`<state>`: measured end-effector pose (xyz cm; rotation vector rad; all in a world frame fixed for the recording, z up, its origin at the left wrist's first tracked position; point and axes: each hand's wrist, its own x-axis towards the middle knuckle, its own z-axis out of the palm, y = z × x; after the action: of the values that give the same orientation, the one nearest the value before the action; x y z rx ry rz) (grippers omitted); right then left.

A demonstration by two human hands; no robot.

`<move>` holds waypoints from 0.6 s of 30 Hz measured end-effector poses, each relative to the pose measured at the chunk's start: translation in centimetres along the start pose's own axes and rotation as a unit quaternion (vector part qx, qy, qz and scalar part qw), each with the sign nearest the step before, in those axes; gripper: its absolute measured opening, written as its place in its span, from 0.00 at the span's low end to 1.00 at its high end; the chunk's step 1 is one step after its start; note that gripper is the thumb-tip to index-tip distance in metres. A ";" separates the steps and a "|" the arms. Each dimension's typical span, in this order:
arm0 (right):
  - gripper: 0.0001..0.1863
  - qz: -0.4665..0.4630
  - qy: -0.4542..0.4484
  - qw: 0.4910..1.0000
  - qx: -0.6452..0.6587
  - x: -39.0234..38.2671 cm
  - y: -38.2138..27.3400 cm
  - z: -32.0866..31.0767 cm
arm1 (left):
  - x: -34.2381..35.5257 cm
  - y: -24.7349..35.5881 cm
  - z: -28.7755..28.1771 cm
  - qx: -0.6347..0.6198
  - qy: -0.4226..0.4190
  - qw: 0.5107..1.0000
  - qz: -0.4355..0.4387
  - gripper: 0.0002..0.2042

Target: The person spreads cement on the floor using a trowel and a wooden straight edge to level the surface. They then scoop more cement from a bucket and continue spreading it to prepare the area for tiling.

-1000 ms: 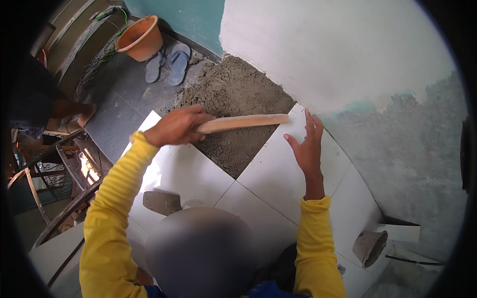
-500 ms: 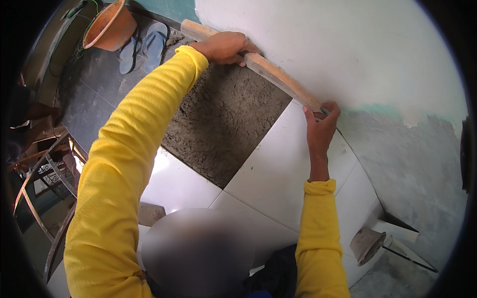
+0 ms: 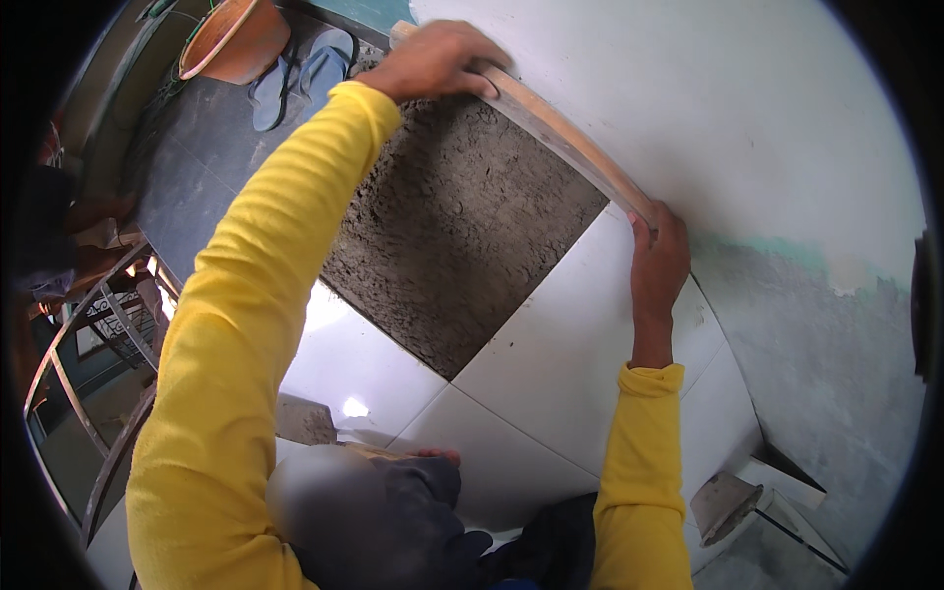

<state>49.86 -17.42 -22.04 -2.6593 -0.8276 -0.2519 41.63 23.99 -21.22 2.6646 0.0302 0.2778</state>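
Note:
My left hand (image 3: 442,61) grips the upper part of a long wooden straightedge (image 3: 556,128), fingers curled over it. My right hand (image 3: 659,256) holds its lower end with thumb and fingers. The board lies slantwise along the foot of the white wall (image 3: 757,118), over the edge of a square patch of grey wet mortar (image 3: 462,226). White tiles (image 3: 531,364) border the patch below. A mortar-coated trowel (image 3: 305,421) rests on the tiles, partly hidden behind my left arm and body.
An orange bucket (image 3: 246,39) and blue flip-flops (image 3: 324,79) sit on dark floor tiles (image 3: 182,177) at upper left. A curved metal railing (image 3: 84,393) and part of another person (image 3: 49,211) are at the left. A dirty container (image 3: 726,506) lies at lower right.
The board swung from level across the mortar to a slant against the wall, my right hand closing on it. The mortar surface looks flatter. Most recently, both hands shifted slightly right in view.

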 end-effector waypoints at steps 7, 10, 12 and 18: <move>0.20 -0.037 -0.010 0.999 -0.017 0.3 0.4 0.6 | -4.0 -8.3 -0.9 -0.247 0.092 0.900 -0.347 0.42; 0.20 -0.032 -0.037 0.998 -0.025 0.7 -0.6 -0.1 | -4.5 -8.9 0.1 -0.277 0.141 0.891 -0.331 0.39; 0.19 -0.034 -0.035 0.998 -0.032 0.5 -0.8 -0.2 | -4.9 -9.2 0.7 -0.351 0.150 0.864 -0.329 0.36; 0.18 -0.049 -0.039 0.998 -0.022 0.6 -0.4 0.0 | -3.5 -9.8 0.8 -0.390 0.194 0.827 -0.355 0.31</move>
<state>50.13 -16.82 -21.83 -2.6884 -0.9888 -0.1943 38.62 32.18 -26.96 1.5939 0.8294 0.4490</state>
